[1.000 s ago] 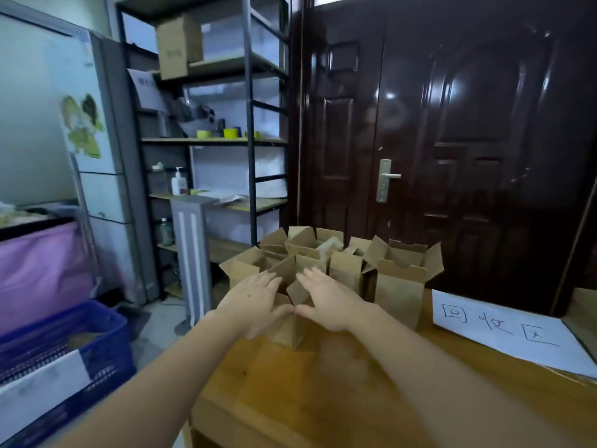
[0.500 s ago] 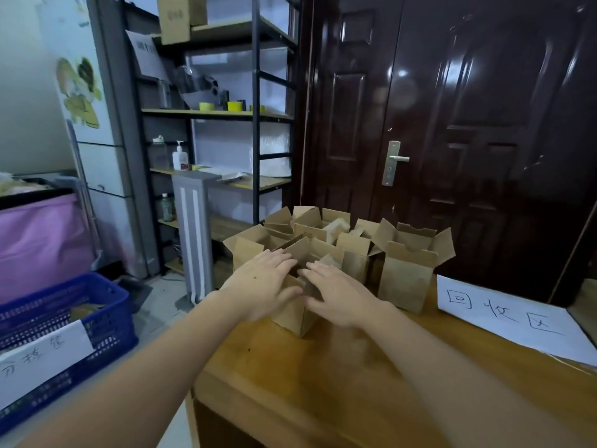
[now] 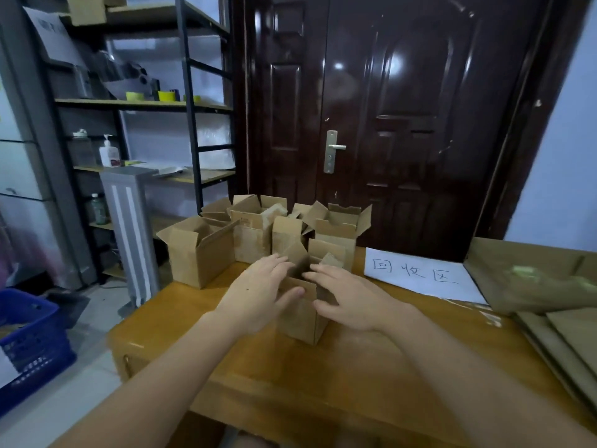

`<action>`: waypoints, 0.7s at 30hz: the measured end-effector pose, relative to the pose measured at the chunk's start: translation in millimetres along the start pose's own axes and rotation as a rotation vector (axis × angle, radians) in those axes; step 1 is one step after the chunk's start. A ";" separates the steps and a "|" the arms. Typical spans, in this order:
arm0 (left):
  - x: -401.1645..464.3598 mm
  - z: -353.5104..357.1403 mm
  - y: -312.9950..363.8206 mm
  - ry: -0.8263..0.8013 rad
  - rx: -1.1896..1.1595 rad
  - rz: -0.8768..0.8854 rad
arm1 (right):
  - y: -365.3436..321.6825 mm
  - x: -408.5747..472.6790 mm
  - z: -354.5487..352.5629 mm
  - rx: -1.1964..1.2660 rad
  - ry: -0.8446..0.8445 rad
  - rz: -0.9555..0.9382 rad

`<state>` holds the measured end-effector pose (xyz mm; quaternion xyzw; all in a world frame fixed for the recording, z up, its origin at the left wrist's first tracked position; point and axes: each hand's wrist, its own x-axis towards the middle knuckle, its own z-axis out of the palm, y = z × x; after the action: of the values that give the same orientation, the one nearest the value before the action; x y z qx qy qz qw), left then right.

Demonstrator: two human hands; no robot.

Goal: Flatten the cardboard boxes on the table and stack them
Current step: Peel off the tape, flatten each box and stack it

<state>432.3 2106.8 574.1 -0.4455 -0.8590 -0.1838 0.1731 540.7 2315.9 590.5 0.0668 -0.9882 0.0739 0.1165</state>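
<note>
A small open cardboard box [image 3: 302,318] stands upright on the wooden table [image 3: 323,383], a little in front of a cluster of several open boxes [image 3: 255,234]. My left hand [image 3: 258,295] holds its left side, fingers over the top edge and thumb on the front face. My right hand [image 3: 349,300] holds the right side, fingers by the raised flaps and thumb towards the front. The hands hide much of the box's top. Flattened brown cardboard [image 3: 533,279] lies at the table's right end.
A white paper sign [image 3: 416,276] with handwriting lies behind my right hand. One larger open box [image 3: 200,253] sits at the table's back left corner. A blue crate [image 3: 29,344] stands on the floor at left, beside a grey post [image 3: 129,227] and metal shelves [image 3: 190,105]. A dark door [image 3: 387,124] is behind the table.
The small box has come away from the cluster toward me between both hands. My view has swung right, bringing the flattened cardboard into sight.
</note>
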 end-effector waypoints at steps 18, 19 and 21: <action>67.1 59.3 172.0 0.012 0.034 0.224 | 101.8 -145.9 -59.7 0.034 0.085 0.403; 69.9 57.5 170.1 -0.004 0.042 0.237 | 104.6 -145.7 -61.0 0.027 0.076 0.410; 78.5 50.6 168.2 -0.028 0.049 0.285 | 109.1 -144.4 -62.3 0.006 0.072 0.403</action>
<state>522.3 2275.7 593.3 -0.5610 -0.7937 -0.1303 0.1960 677.4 2449.5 601.6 -0.1348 -0.9765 0.1009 0.1342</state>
